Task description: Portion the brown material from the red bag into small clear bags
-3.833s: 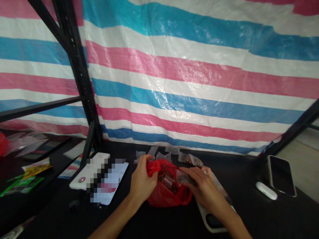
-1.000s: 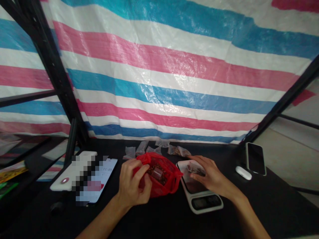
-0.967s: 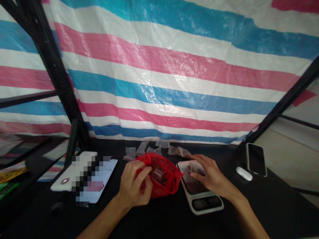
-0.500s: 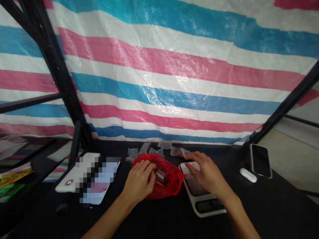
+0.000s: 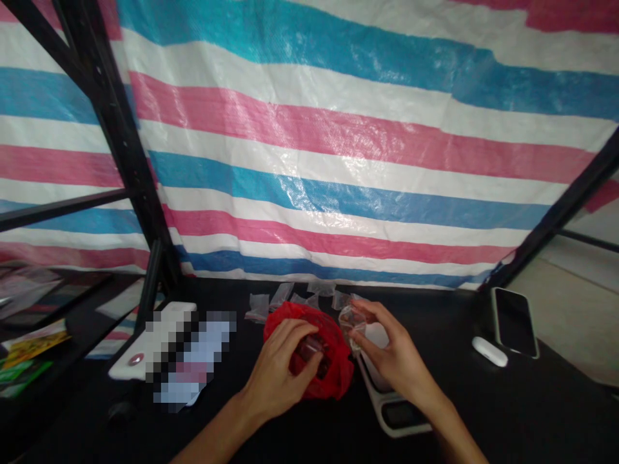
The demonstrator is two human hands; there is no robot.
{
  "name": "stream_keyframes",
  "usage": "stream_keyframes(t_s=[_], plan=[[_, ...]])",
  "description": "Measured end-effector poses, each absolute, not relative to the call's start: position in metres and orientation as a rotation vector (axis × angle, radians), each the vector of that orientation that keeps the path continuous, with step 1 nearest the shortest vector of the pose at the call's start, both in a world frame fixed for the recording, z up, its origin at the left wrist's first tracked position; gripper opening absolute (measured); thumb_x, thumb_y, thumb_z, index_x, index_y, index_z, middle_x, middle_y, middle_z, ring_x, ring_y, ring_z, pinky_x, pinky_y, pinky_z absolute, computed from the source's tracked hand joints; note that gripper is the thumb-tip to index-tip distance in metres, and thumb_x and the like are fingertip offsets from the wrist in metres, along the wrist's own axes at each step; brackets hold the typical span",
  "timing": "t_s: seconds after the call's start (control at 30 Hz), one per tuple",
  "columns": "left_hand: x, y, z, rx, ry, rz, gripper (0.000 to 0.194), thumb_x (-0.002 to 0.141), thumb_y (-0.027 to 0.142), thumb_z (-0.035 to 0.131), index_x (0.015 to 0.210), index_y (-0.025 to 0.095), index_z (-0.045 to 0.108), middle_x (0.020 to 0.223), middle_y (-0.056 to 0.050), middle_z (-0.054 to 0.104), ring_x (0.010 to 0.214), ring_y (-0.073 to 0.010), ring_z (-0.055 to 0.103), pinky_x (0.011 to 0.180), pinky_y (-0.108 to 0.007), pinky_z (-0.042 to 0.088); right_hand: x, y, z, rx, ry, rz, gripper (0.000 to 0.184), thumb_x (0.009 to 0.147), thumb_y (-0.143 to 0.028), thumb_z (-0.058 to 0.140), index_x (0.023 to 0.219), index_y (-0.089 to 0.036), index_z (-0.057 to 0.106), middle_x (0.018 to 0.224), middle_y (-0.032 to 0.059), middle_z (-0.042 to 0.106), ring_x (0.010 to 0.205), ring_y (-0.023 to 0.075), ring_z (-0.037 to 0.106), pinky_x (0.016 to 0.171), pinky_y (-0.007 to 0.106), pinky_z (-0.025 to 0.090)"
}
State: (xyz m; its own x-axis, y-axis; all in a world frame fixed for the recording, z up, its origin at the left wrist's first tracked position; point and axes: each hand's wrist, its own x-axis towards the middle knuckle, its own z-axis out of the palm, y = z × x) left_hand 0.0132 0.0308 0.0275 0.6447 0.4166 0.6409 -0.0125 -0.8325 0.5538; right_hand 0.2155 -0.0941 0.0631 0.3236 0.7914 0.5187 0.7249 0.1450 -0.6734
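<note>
My left hand (image 5: 278, 368) is closed, thumb and fingertips around a small clear container (image 5: 311, 348) inside a crumpled red plastic bag (image 5: 338, 380). Small dark reddish contents show around the container, too blurred to name. Between the thumb and fingers of my right hand (image 5: 394, 341) is a small clear zip bag (image 5: 352, 319), held at the red bag's right rim. Under that hand, partly covered, lies a kitchen scale (image 5: 382, 415) with a dark display. Several other small clear zip bags (image 5: 280, 296) lie behind the red bag.
On the left are a white device (image 5: 135, 351) and a phone-like slab (image 5: 196, 361), both partly pixelated. A phone (image 5: 515, 322) and a white earbud case (image 5: 490, 352) lie on the right. A striped tarp (image 5: 338, 161) hangs behind the black table (image 5: 271, 438), between black metal posts (image 5: 120, 142).
My right hand has taken up a small clear zip bag from behind the scale and brought it left to the red bag. My left hand's thumb and fingers have come around the clear container.
</note>
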Motion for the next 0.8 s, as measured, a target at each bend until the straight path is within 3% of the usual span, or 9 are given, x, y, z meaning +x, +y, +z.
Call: stream_keyframes(t_s=[0.07, 0.13, 0.23, 0.37, 0.47, 0.57, 0.8], plan=[[0.014, 0.030, 0.025, 2.274, 0.337, 1.029, 0.058, 0.083, 0.026, 0.072, 0.136, 0.025, 0.050, 0.131, -0.011, 0.062, 0.121, -0.0280, 0.059, 0.103, -0.043, 0.049, 0.189, -0.082, 0.065, -1.472, -1.426, 0.181, 0.043, 0.088, -0.023, 0.068, 0.130, -0.030, 0.057, 0.127, 0.0050, 0.064, 0.115, 0.0216, 0.063, 0.101, 0.037, 0.051], [0.016, 0.031, 0.021, 2.170, 0.355, 0.984, 0.069, 0.081, 0.028, 0.074, 0.143, 0.025, 0.044, 0.139, -0.013, 0.058, 0.127, -0.0298, 0.056, 0.107, -0.047, 0.047, 0.168, -0.071, 0.066, -1.367, -1.464, 0.341, 0.052, 0.085, -0.018, 0.070, 0.132, -0.032, 0.055, 0.131, 0.0039, 0.061, 0.119, 0.0208, 0.061, 0.104, 0.036, 0.050], [0.019, 0.037, 0.016, 1.939, 0.403, 1.004, 0.059, 0.088, 0.028, 0.065, 0.143, 0.023, 0.044, 0.137, -0.014, 0.060, 0.125, -0.0280, 0.059, 0.106, -0.045, 0.048, 0.156, -0.059, 0.069, -1.276, -1.512, 0.534, 0.058, 0.087, -0.019, 0.069, 0.139, -0.032, 0.049, 0.132, 0.0049, 0.059, 0.113, 0.0191, 0.064, 0.098, 0.034, 0.053], [0.018, 0.048, 0.019, 1.696, 0.582, 1.091, 0.047, 0.089, 0.026, 0.060, 0.135, 0.021, 0.049, 0.112, -0.007, 0.070, 0.104, -0.0223, 0.068, 0.093, -0.037, 0.053, 0.171, -0.052, 0.073, -1.464, -1.638, 0.337, 0.025, 0.097, -0.021, 0.056, 0.121, -0.025, 0.059, 0.116, 0.0057, 0.066, 0.106, 0.0196, 0.064, 0.097, 0.035, 0.049], [0.015, 0.051, 0.026, 1.677, 0.629, 1.146, 0.043, 0.087, 0.022, 0.060, 0.129, 0.021, 0.050, 0.094, -0.001, 0.068, 0.089, -0.0176, 0.068, 0.082, -0.030, 0.054, 0.182, -0.050, 0.071, -1.752, -1.926, 0.251, 0.014, 0.092, -0.023, 0.064, 0.105, -0.023, 0.068, 0.103, 0.0052, 0.070, 0.099, 0.0234, 0.064, 0.092, 0.037, 0.047], [0.016, 0.049, 0.027, 1.717, 0.642, 1.159, 0.042, 0.085, 0.019, 0.059, 0.125, 0.021, 0.049, 0.087, 0.002, 0.064, 0.079, -0.0149, 0.066, 0.076, -0.027, 0.053, 0.182, -0.048, 0.064, -1.927, -2.059, 0.189, 0.021, 0.086, -0.023, 0.071, 0.107, -0.022, 0.070, 0.102, 0.0058, 0.073, 0.097, 0.0252, 0.065, 0.089, 0.038, 0.046], [0.025, 0.047, 0.006, 1.488, 0.771, 1.414, 0.023, 0.089, 0.027, 0.058, 0.111, 0.021, 0.052, 0.088, 0.000, 0.062, 0.080, -0.0148, 0.064, 0.077, -0.028, 0.053, 0.166, -0.034, 0.047, -1.761, -2.059, 0.217, 0.044, 0.081, -0.002, 0.057, 0.118, -0.024, 0.067, 0.119, 0.0059, 0.071, 0.111, 0.0224, 0.064, 0.099, 0.036, 0.047]])
